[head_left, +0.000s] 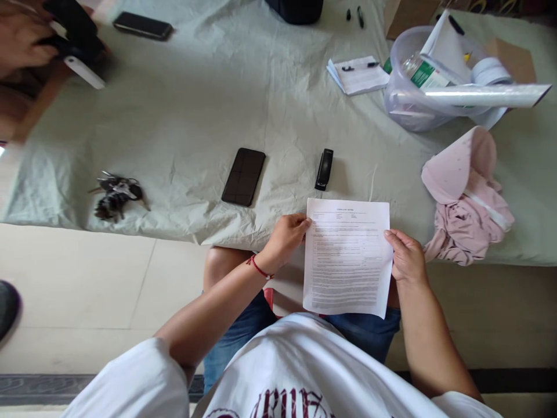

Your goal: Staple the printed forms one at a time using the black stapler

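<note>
A printed sheet of paper (347,261) is held up over my lap, at the front edge of the table. My left hand (287,237) pinches its upper left edge, thumb on top. On the opposite side, my right hand (405,254) grips the right edge, with the fingers hidden behind the page. Whether it is one sheet or several, I cannot tell. Just beyond the paper lies a black stapler (324,169). To the stapler's left, a black smartphone (243,176) rests with its screen up.
The table (195,104) wears a pale green cloth. Keys (117,194) lie left; a pink cap with cloth (470,197) lies right. Behind are a plastic basket (400,104), a paper stack (359,75) and another phone (143,26). Another person's hand (26,40) holds a dark device.
</note>
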The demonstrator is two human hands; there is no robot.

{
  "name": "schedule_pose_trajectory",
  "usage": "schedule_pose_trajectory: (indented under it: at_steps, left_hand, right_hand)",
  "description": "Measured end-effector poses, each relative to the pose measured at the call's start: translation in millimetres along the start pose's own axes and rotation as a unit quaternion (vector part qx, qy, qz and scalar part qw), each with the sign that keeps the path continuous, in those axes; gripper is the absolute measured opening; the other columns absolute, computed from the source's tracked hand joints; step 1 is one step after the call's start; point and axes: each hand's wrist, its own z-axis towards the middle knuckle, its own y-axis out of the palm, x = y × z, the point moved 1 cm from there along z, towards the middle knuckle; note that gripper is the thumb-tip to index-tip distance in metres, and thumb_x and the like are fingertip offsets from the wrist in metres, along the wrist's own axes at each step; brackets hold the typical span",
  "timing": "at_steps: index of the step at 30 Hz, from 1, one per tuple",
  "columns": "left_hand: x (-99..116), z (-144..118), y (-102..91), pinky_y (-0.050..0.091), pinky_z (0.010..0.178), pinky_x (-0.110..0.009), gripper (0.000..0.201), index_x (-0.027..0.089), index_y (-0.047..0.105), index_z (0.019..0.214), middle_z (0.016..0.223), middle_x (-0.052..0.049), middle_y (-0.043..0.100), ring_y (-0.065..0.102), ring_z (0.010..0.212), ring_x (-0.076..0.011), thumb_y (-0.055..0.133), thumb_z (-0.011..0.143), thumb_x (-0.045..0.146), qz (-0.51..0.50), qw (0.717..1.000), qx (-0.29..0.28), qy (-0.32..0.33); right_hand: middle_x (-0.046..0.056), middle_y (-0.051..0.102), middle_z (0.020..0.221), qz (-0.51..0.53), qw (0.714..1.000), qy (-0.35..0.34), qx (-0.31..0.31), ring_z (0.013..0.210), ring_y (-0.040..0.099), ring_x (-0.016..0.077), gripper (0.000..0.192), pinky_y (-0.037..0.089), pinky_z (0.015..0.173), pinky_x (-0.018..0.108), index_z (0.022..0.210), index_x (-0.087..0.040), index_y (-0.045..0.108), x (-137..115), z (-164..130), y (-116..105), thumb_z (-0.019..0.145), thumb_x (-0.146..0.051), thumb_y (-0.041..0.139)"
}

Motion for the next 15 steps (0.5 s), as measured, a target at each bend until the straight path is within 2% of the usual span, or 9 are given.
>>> schedule_pose_trajectory:
  at_steps: [3,6,10,12,15]
  left_hand:
    - [14.6,10.8,-8.1,0.030,0.059,-0.032,0.027,0.021,0.068,0.065,0.057,0.001,0.053,0.043,0.057,-0.0150,0.074,0.090,0.030,0.098,0.994,0.029,0.024]
    - [28.7,22.0,-9.0,0.032,0.059,-0.031,0.031,0.021,0.065,0.058,0.053,0.002,0.049,0.042,0.056,-0.0146,0.075,0.088,0.022,0.102,0.994,0.044,0.022]
    - [43.3,34.1,-3.2,0.028,0.053,-0.027,0.042,0.020,0.057,0.055,0.048,0.005,0.039,0.032,0.049,-0.0097,0.068,0.094,0.010,0.027,0.995,0.064,-0.072]
    - [48.6,38.4,-0.8,0.027,0.052,-0.025,0.044,0.019,0.055,0.056,0.049,0.004,0.040,0.033,0.048,-0.0083,0.064,0.097,0.005,0.012,0.991,0.064,-0.115]
    - [53.7,44.0,-0.2,0.026,0.051,-0.024,0.046,0.019,0.051,0.055,0.052,0.003,0.042,0.036,0.048,-0.0076,0.062,0.094,-0.003,0.016,0.988,0.061,-0.142]
  right_hand:
    - [0.001,0.076,0.072,-0.001,1.000,0.009,-0.013,0.064,0.069,0.0215,0.052,0.057,0.063,0.036,0.078,-0.023,0.076,-2.1,10.2,7.2,0.060,-0.065,0.100]
    - [0.001,0.075,0.071,0.003,1.000,0.018,-0.015,0.063,0.068,0.0209,0.053,0.057,0.061,0.035,0.077,-0.023,0.076,-4.4,21.6,16.2,0.056,-0.064,0.101]
    - [0.001,0.075,0.068,0.006,1.000,0.027,-0.012,0.059,0.066,0.0183,0.053,0.056,0.057,0.032,0.072,-0.022,0.074,-8.3,35.6,27.2,0.049,-0.060,0.103]
    - [0.001,0.075,0.067,0.003,1.000,0.028,-0.012,0.057,0.066,0.0178,0.051,0.055,0.055,0.031,0.071,-0.021,0.073,-9.8,40.8,30.6,0.048,-0.057,0.102]
    - [0.000,0.074,0.064,-0.001,1.000,0.025,-0.012,0.054,0.064,0.0164,0.047,0.055,0.053,0.029,0.070,-0.020,0.073,-10.6,46.0,33.1,0.050,-0.052,0.100]
